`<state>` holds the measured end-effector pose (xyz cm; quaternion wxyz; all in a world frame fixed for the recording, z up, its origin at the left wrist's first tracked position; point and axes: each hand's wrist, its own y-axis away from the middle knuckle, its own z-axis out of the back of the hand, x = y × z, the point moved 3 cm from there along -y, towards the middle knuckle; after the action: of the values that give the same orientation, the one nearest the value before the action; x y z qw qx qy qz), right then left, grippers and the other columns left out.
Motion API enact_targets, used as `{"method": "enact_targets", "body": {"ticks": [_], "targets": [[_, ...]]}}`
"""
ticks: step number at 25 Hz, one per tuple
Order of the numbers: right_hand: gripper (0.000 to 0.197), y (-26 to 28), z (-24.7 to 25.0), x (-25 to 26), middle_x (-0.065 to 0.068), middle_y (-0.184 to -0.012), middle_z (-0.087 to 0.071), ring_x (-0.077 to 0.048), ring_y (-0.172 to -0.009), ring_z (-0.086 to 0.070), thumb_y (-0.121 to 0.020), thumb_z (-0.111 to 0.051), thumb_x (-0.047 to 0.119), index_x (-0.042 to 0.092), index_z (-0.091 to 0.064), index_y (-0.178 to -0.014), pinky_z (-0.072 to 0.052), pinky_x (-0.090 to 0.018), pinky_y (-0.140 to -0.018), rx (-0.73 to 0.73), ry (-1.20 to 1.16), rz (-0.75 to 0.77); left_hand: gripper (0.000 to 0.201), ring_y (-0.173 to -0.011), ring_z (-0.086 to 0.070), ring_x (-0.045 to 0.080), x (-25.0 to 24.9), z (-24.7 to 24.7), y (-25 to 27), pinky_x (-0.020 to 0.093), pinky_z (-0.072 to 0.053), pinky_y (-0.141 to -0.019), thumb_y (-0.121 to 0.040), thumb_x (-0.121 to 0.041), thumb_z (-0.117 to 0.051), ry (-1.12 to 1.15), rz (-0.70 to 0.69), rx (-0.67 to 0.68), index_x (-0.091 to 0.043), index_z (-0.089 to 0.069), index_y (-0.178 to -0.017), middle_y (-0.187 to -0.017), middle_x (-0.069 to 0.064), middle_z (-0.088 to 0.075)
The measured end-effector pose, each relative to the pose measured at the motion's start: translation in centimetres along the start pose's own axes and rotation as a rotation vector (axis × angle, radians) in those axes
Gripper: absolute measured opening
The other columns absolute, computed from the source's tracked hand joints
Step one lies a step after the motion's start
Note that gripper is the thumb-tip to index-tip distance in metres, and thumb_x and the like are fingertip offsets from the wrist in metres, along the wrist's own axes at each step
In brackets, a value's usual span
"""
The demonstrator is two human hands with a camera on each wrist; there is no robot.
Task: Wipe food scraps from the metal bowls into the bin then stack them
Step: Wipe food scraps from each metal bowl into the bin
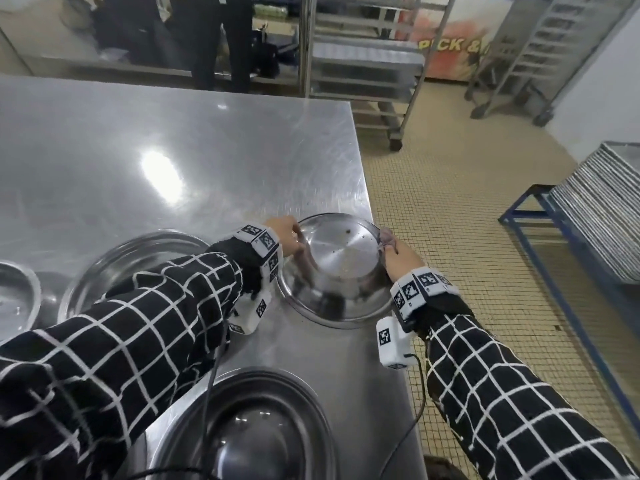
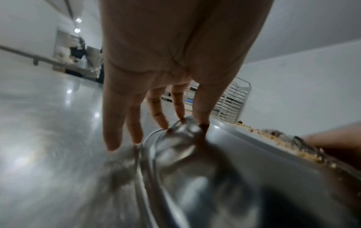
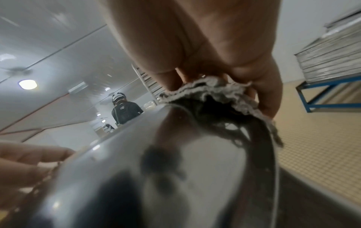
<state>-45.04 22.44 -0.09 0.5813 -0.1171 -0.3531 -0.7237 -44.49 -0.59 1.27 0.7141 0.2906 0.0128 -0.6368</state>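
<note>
Stainless steel all round: the shallow round metal bowl [image 1: 337, 268] with crumbs in its flat bottom sits at the right edge of the brushed steel worktable [image 1: 173, 161], tilted, its near rim down on the surface. Thin polished steel like this should be light and stiff but slick, so the rolled rim is the sensible place to take it, which is where both hands are. The left hand [image 1: 284, 235] is at the bowl's nine o'clock; in the left wrist view its fingers [image 2: 177, 106] reach down nearly straight, tips touching the rim with the thumb beside them. The right hand [image 1: 401, 259] is at three o'clock, forearm low over the table edge, fingers curled round a frayed grey cloth [image 3: 213, 91] pressed against the rim. Other empty steel bowls lie at eight o'clock [image 1: 138, 258] and six o'clock [image 1: 263, 427] from it. No bin shows in any view.
</note>
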Motion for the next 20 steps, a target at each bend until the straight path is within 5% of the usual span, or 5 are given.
{"method": "enact_targets", "body": {"ticks": [4, 9, 16, 20], "targets": [[0.041, 0.1, -0.2, -1.5, -0.011, -0.133, -0.053, -0.031, -0.121, -0.05, -0.103, -0.028, 0.034, 0.019, -0.043, -0.138, -0.035, -0.037, -0.103, 0.011, -0.146, -0.034, 0.05, -0.093, -0.055, 0.025, 0.1, -0.5, -0.2, 0.034, -0.047, -0.088, -0.091, -0.037, -0.059, 0.027, 0.119, 0.018, 0.001, -0.054, -0.123, -0.104, 0.01, -0.057], [0.046, -0.1, -0.9, -2.2, -0.016, -0.129, -0.054, -0.034, -0.119, -0.05, -0.104, -0.023, 0.035, 0.01, -0.047, -0.134, -0.034, -0.037, -0.101, -0.018, -0.236, -0.082, 0.045, -0.079, -0.054, 0.022, 0.8, -0.9, 0.8, 0.024, -0.042, -0.057, -0.094, -0.042, -0.052, 0.167, 0.245, 0.108, -0.001, -0.059, -0.109, -0.102, 0.014, -0.062], [0.043, 0.8, -0.4, -1.8, -0.019, -0.13, -0.053, -0.03, -0.113, -0.052, -0.104, -0.025, 0.025, 0.0, -0.05, -0.129, -0.042, -0.02, -0.078, -0.033, -0.287, -0.055, 0.07, -0.087, -0.066, 0.035, 2.6, -1.0, 2.2, 0.039, -0.055, -0.082, -0.08, -0.066, -0.056, 0.607, 0.289, 0.053, -0.002, -0.063, -0.106, -0.099, 0.018, -0.068], [0.045, 4.0, 1.9, -1.0, -0.015, -0.128, -0.055, -0.032, -0.117, -0.051, -0.104, -0.026, 0.032, 0.004, -0.051, -0.128, -0.037, -0.034, -0.097, -0.166, -0.344, -0.019, 0.067, -0.071, -0.065, 0.025, 1.6, 0.3, 4.2, 0.03, -0.054, -0.066, -0.078, -0.069, -0.055, 0.695, 0.186, -0.117, -0.004, -0.066, -0.091, -0.084, 0.013, -0.07]]}}
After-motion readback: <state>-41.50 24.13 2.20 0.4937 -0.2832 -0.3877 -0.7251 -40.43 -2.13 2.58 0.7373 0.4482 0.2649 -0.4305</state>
